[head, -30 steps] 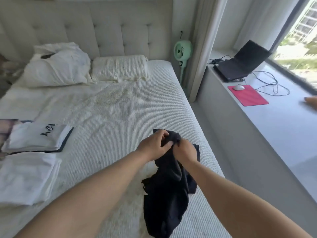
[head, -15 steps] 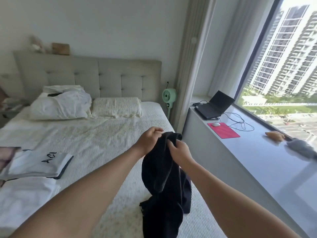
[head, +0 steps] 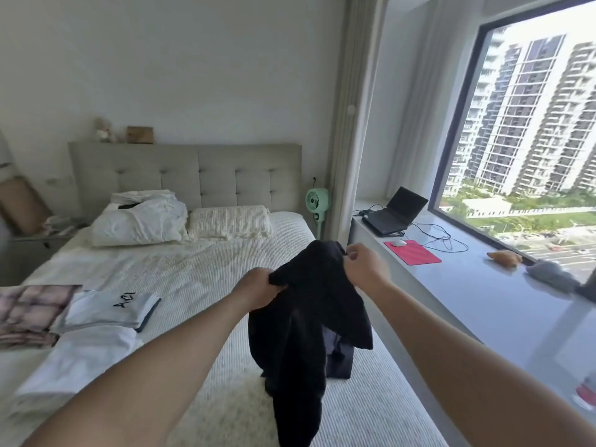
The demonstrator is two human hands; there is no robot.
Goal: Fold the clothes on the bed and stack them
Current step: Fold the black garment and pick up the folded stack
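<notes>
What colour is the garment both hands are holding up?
Black, plain; the garment shows clearly in the head view.

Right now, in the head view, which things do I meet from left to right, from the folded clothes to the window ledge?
Patterned folded garment → white folded shirt with lettering → left hand → black garment → right hand → pink mouse pad.

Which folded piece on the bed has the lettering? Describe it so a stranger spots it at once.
Start at the bed and go to its left edge, where the folded clothes lie. The white folded shirt sits between a pinkish patterned piece and a plain white pile. It alone bears black letters on top and a dark edge along its right side.
</notes>
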